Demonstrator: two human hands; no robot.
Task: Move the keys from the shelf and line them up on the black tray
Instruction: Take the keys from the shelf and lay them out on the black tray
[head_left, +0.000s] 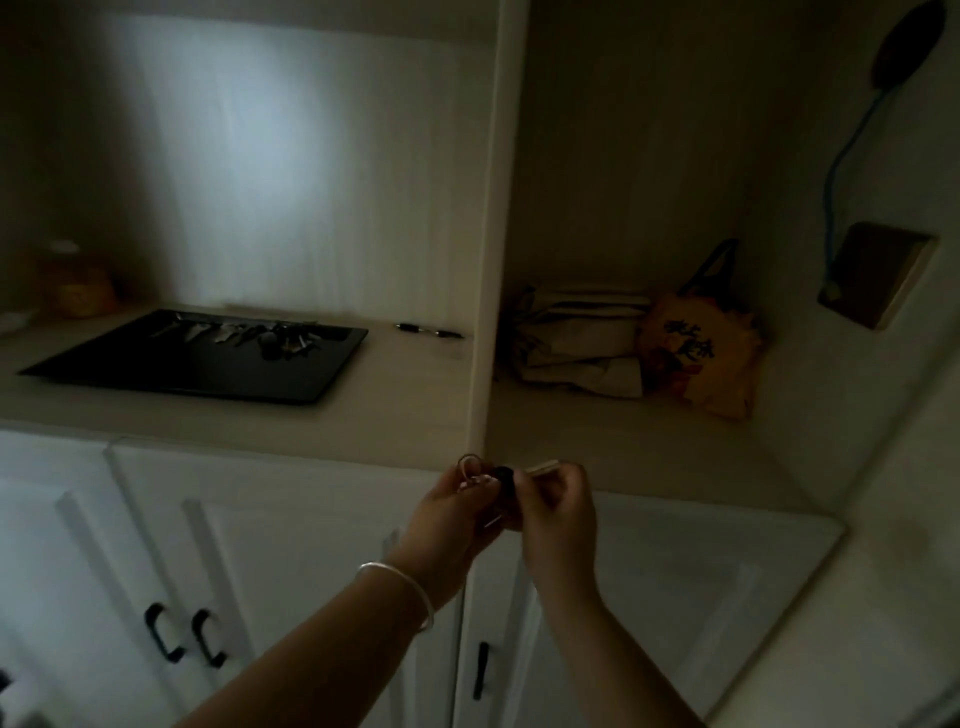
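Where shelf edge (363, 441) ends, both hands' fingers (545, 483) around key ring (470, 467)

The tray (208, 371) is black, with silvery grey keys (234, 332) on it. The shelf (405, 410) is pale cream. The cupboard doors (291, 561) are white with black handles (163, 631). An orange bag (698, 358) bears dark markings. The cord (844, 156) is blue, the bracelet (402, 590) silver.

Glossy black tray (156, 371) on a matt pale wood-grain shelf (405, 384); shiny metal bracelet (410, 587).
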